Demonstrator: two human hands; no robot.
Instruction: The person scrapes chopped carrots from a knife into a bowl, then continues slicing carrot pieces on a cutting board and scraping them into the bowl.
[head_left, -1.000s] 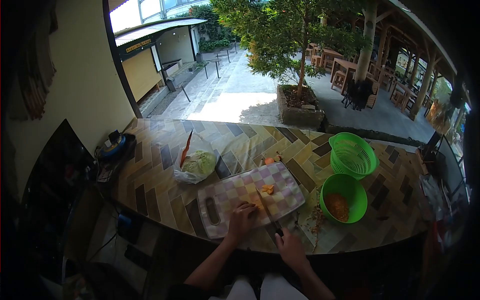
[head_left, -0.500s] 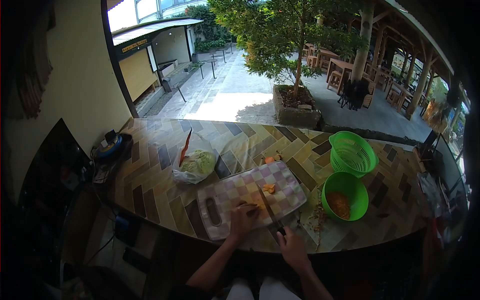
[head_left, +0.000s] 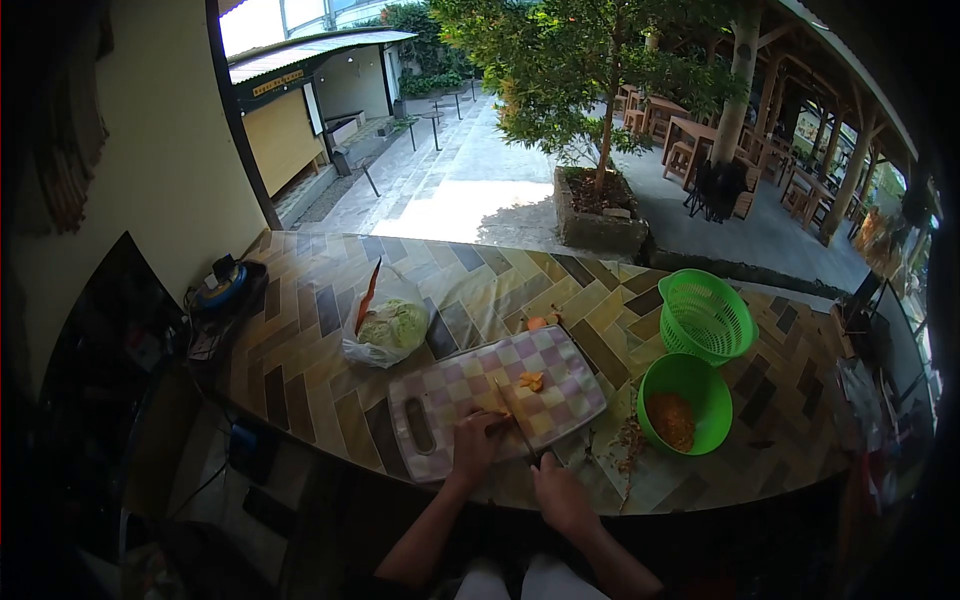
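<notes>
My right hand is closed round the dark handle of a knife, whose blade slants up and left over the checkered cutting board. Beside the blade, my left hand presses its closed fingers on a small orange piece, mostly hidden by them. Further up the board lie several cut orange pieces. To the right, a green bowl holds orange shreds.
A green strainer basket stands behind the bowl. A plastic bag with a pale green vegetable sits left of the board. Peel scraps lie between board and bowl. An orange chunk rests at the board's far edge.
Both hands and the knife have shifted slightly left in the view. The knife blade now sits closer to my left fingers and farther from the cut pieces.
</notes>
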